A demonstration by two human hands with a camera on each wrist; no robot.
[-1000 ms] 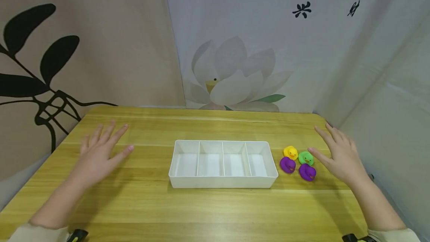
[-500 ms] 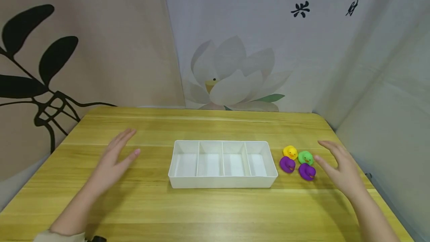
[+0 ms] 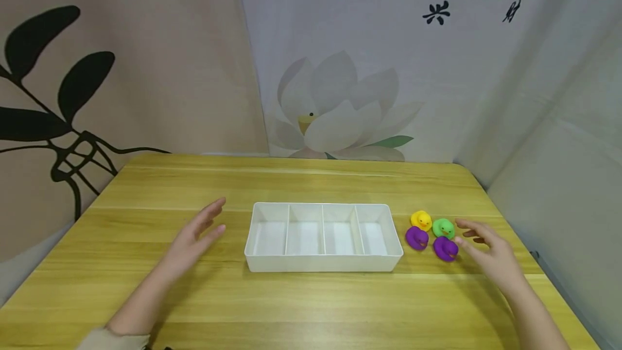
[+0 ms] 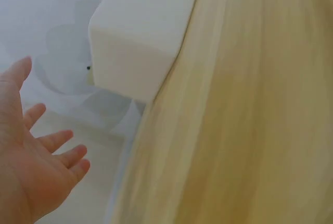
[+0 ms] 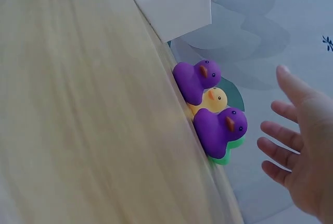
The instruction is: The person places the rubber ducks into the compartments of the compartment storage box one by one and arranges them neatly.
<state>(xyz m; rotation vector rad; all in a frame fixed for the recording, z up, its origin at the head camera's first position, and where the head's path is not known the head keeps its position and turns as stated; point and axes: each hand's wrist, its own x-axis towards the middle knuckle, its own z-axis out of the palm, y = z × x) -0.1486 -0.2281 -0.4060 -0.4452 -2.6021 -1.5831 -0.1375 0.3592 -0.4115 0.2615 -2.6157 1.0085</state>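
A white box [image 3: 324,263] with several compartments in a row stands mid-table, and no object shows inside it. To its right sit a yellow rubber duck [image 3: 421,221], a green rubber duck [image 3: 444,228] and two purple rubber ducks [image 3: 417,238]. My right hand [image 3: 495,258] hovers just right of the ducks, thumb and fingers apart and holding nothing. In the right wrist view the purple duck [image 5: 221,130] nearest that hand partly hides the green one. My left hand [image 3: 191,242] is held in the air left of the box, fingers loosely extended, with nothing in it.
The wooden table [image 3: 311,307] reaches back to a hanging cloth [image 3: 194,69] printed with a plant and a lotus. Another pale cloth [image 3: 559,150] hangs along the right side.
My left hand has moved right, toward the box, and turned sideways. The right hand has lowered beside the ducks with its fingers bent a little more. Box and ducks stay put.
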